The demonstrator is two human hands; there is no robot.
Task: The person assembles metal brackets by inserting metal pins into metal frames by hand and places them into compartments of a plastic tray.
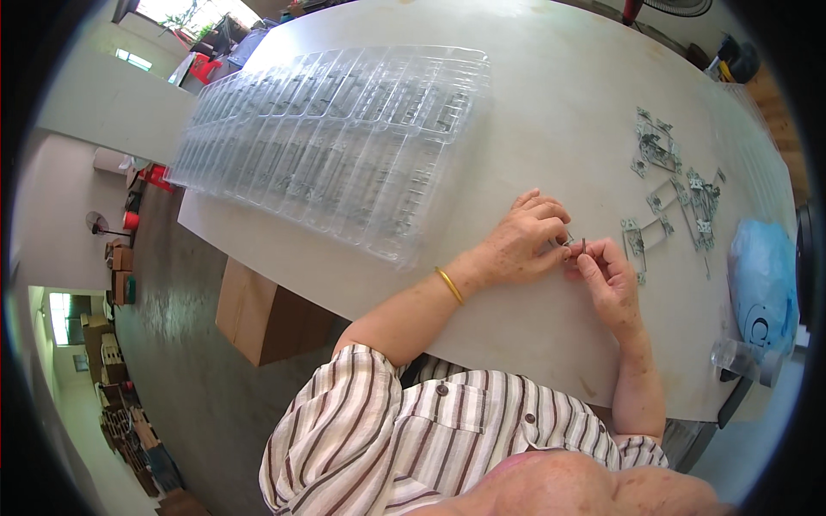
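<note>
Here we are at a wide, pale table, its smooth top bent by the lens and faintly marked in places, and the two hands are working close together near its front edge. The left hand, a gold bangle at the wrist, has its fingers curled and pinched on a small metal piece, mostly hidden by the fingertips, so its exact shape is hard to call. Right beside it, the right hand has a thin dark pin gripped between thumb and fingers, standing nearly upright.

Over to the right lie loose metal brackets in a scattered group, then a blue plastic bag near the table's edge. Across on the left, clear plastic trays stretch out, their long compartments filled with metal parts.

Below the table, a cardboard box sits on the dull grey floor. And out in the room: red stools, a standing fan, boxes stacked along the wall, and a bright window at upper left.
</note>
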